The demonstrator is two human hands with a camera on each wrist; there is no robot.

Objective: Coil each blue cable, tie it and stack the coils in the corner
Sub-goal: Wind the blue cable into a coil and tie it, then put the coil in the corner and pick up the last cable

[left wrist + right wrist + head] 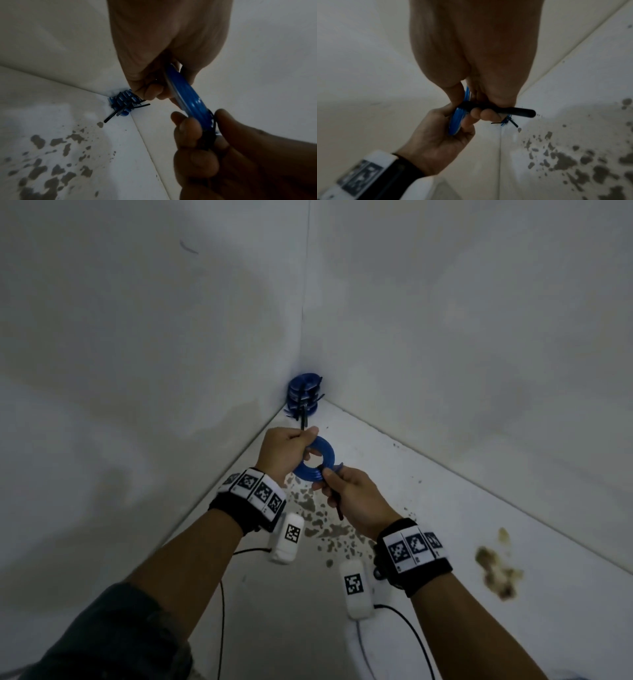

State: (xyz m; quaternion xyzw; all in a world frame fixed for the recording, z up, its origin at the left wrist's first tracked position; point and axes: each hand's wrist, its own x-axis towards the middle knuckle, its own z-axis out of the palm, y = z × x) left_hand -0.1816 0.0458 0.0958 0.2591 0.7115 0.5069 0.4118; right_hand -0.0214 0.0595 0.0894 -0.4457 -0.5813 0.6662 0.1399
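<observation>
A flat blue cable coil (317, 460) is held in the air between both hands, just in front of the corner. My left hand (306, 441) grips its upper left rim, and a black strip (303, 421) sticks up out of that fist. My right hand (327, 474) pinches a black tie (338, 506) at the coil's lower rim, the tail running down past the palm. The right wrist view shows this tie (513, 110) across the fingers (483, 112) beside the coil (456, 121). A stack of tied blue coils (304, 397) sits in the corner.
Two white walls meet at the corner behind the stack (123, 104). Grey blotches (318, 522) mark the white floor under my hands, and a brown stain (496, 570) lies to the right. White sensor pods (286, 537) with black leads hang below both wrists.
</observation>
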